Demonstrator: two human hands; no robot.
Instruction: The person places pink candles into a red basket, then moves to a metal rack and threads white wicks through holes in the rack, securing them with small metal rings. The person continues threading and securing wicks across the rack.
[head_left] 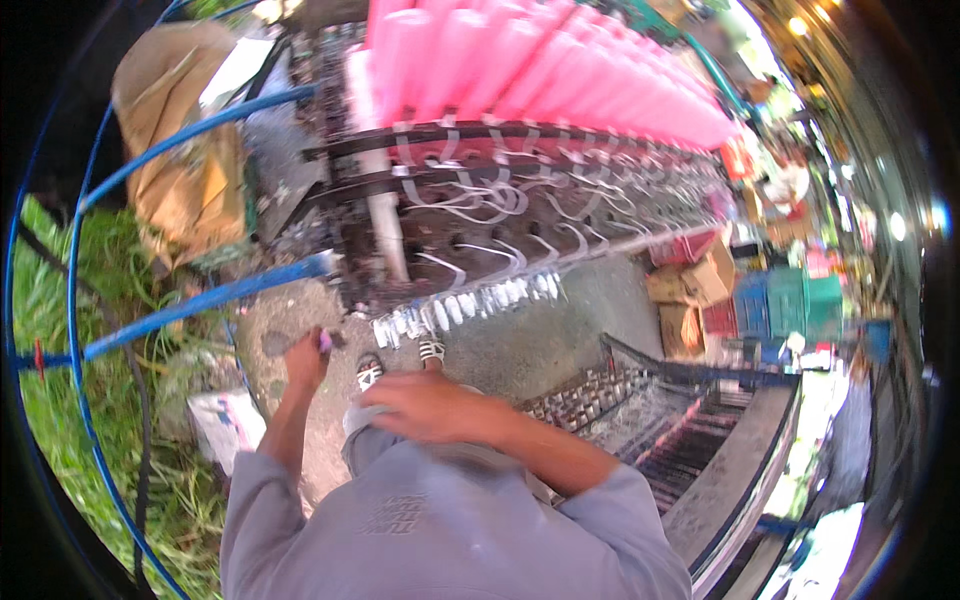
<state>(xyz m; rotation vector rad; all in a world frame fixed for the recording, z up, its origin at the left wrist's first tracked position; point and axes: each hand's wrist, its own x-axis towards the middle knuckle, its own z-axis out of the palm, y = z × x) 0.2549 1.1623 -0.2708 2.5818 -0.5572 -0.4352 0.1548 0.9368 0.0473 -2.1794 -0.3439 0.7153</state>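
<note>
My left hand (308, 360) is low at the left, over the concrete floor. Its fingers are closed round a small pinkish-purple thing (325, 342), too small to name. In front of my waist is my right hand (420, 405), smeared by motion, so its fingers do not show clearly. Ahead stands a long dark metal rack (460, 235), nearest to both hands. Rows of upright pink cylinders (480, 65), candle-like, fill its top. White strings (500, 195) loop along its side.
White pieces (465, 308) lie in a row under the rack's near edge. Blue pipe rails (210, 305) and grass flank the left. A second metal rack (690, 440) stands at right, with cardboard boxes (700, 280) and plastic crates (785, 300) beyond. A large brown paper sack (190, 140) sits far left.
</note>
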